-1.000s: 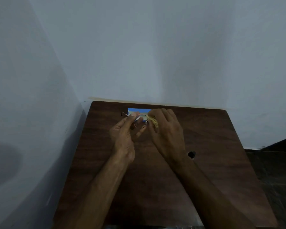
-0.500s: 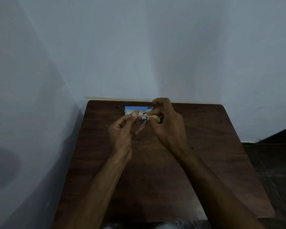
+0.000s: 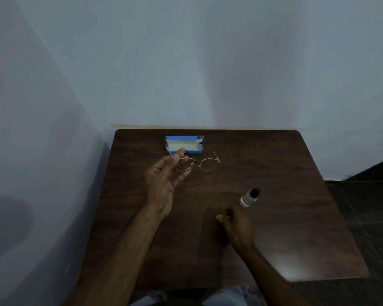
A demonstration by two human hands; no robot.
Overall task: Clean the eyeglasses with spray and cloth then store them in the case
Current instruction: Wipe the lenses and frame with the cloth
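Eyeglasses (image 3: 206, 164), thin gold wire frame, round lenses, both temples unfolded; held at one end by left hand (image 3: 161, 182), thumb and fingertips pinching the frame corner and temple nearest that hand. The rest of the frame reaches out past the fingertips toward the right-hand side. Cannot tell if the frame touches the counter (image 3: 274, 217) or is held just above it. Blue case (image 3: 184, 146) lies open just beyond the left hand's fingertips, pale lining up, near the far edge. There is a small dark mark on its far corner, too small to read. Right hand (image 3: 236, 226) is low on the counter, nearer the body than the left and well apart from it, fingers curled round a bunched yellow cloth (image 3: 219, 217), of which only a scrap shows at the knuckles. Spray bottle (image 3: 248, 198), clear with a dark cap, is just beyond the right hand, tilted or lying on its side, not touching the hand. Any label on it is blurred and unreadable. Counter is dark wood grain.
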